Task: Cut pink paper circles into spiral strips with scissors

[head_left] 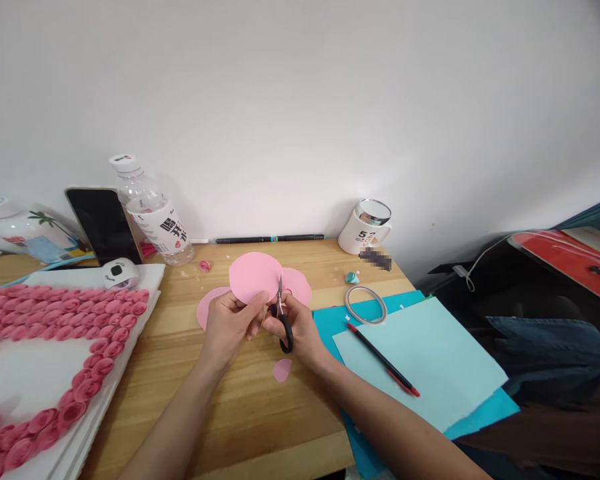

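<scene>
Between the thumb and fingers of my left hand is a round piece of pink paper, held up above the table. My right hand grips black-handled scissors, their blades pointing up at the paper's right edge. Behind the hands lie more pink paper circles, one at the left and one at the right, both partly hidden. A small pink paper scrap rests on the wood just below the scissors.
At the left, rolled pink paper flowers cover a white board. A bottle, a phone and a mug stand along the wall. Right of my hands, a pen and tape roll lie on blue sheets.
</scene>
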A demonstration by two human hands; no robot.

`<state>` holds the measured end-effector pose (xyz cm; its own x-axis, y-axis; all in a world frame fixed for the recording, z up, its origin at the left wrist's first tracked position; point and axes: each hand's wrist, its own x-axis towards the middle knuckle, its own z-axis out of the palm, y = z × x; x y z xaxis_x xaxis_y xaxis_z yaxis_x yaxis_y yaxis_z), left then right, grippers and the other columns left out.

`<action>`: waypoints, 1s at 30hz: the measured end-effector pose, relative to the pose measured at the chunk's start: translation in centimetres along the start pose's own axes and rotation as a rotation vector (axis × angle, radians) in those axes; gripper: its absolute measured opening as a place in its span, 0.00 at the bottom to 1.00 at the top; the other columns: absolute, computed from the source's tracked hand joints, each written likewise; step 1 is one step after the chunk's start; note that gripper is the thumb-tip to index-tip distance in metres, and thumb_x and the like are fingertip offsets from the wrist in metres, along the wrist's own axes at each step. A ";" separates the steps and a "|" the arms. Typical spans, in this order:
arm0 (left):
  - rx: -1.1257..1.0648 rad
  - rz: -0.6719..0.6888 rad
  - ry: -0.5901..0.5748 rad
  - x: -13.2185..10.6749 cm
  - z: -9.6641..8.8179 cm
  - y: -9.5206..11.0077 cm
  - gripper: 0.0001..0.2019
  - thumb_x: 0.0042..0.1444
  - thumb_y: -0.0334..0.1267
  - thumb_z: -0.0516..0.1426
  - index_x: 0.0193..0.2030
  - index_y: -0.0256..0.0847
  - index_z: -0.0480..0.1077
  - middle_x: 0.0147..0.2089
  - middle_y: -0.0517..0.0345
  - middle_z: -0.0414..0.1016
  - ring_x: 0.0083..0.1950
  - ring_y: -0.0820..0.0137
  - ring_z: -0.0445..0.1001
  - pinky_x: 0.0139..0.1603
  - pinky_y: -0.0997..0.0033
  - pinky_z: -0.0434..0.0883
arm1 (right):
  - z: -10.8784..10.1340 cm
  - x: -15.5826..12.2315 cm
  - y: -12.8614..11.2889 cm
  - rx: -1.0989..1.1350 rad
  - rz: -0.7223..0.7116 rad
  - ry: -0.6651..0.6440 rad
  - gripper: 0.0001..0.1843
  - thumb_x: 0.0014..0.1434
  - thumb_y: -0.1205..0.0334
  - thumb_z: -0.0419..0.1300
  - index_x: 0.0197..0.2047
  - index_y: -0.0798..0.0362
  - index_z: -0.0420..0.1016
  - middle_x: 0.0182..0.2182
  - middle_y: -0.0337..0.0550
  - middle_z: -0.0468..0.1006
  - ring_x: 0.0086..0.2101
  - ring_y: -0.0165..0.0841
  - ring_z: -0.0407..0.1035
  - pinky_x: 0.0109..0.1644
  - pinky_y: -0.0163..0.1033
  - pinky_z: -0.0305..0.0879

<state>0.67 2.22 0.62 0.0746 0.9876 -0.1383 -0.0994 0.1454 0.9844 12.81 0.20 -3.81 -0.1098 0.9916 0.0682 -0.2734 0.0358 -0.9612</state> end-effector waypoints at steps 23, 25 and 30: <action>-0.036 0.000 0.055 -0.1 -0.1 0.1 0.15 0.41 0.39 0.63 0.15 0.37 0.62 0.10 0.67 0.59 0.12 0.82 0.53 0.14 0.78 0.50 | 0.6 -0.2 -0.2 0.036 0.040 0.009 0.27 0.37 0.47 0.72 0.32 0.51 0.62 0.21 0.32 0.66 0.22 0.26 0.58 0.26 0.33 0.56; -0.021 -0.014 0.045 -0.1 -0.1 0.1 0.15 0.41 0.39 0.63 0.14 0.38 0.62 0.11 0.67 0.59 0.12 0.82 0.54 0.13 0.78 0.50 | 0.6 -0.1 -0.4 0.035 0.003 -0.002 0.27 0.38 0.47 0.72 0.30 0.50 0.60 0.22 0.33 0.65 0.23 0.27 0.59 0.28 0.34 0.58; -0.023 -0.027 0.031 -0.1 0.0 0.1 0.14 0.41 0.39 0.63 0.15 0.39 0.62 0.11 0.67 0.60 0.12 0.81 0.55 0.13 0.77 0.50 | 0.5 0.0 -0.6 0.034 -0.015 -0.021 0.26 0.40 0.47 0.71 0.30 0.50 0.60 0.22 0.33 0.64 0.24 0.28 0.58 0.29 0.33 0.58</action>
<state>0.64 2.17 0.75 0.0464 0.9846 -0.1688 -0.1207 0.1733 0.9774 12.52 0.11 -3.15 -0.1259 0.9881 0.0884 -0.3072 0.0459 -0.9505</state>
